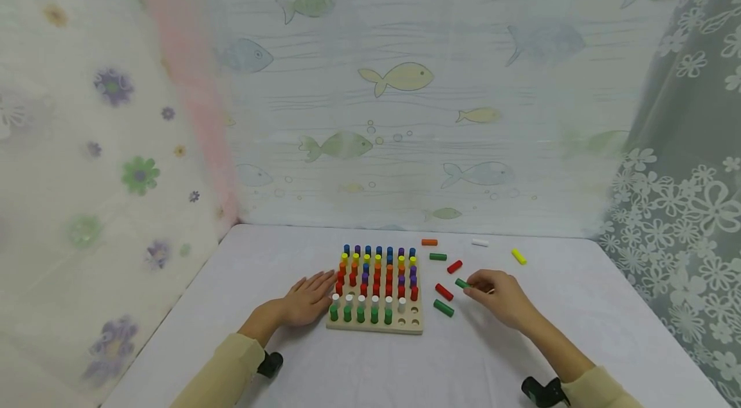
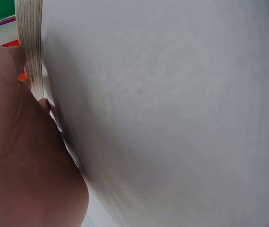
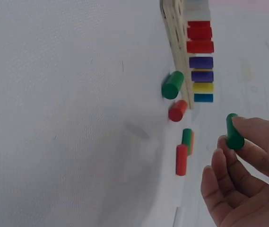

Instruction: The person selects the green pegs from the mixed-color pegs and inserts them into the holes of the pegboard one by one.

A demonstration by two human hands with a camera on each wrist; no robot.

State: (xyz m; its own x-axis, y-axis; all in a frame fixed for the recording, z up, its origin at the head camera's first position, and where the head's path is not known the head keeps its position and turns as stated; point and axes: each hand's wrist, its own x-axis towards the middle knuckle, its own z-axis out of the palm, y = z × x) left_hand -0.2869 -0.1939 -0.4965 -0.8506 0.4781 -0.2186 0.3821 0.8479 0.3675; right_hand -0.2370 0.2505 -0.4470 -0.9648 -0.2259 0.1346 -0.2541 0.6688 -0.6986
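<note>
A wooden pegboard (image 1: 375,329) stands on the white table with rows of colored pegs in it, green and white at the near side, then red, orange, yellow, purple and blue. Empty holes show at its near right corner. My left hand (image 1: 308,300) lies flat beside the board's left edge, fingers straight and close against it. To the right of the board, my right hand (image 1: 500,297) pinches a green peg (image 3: 235,132) between thumb and finger, raised off the table in the right wrist view. The left wrist view shows mostly palm and the board's side (image 2: 29,42).
Loose pegs lie right of the board: a green peg (image 1: 443,308) and a red peg (image 1: 444,292) close to it, another red peg (image 1: 455,266), a second green peg (image 1: 437,257), an orange peg (image 1: 429,242), a white peg (image 1: 480,242) and a yellow peg (image 1: 518,257).
</note>
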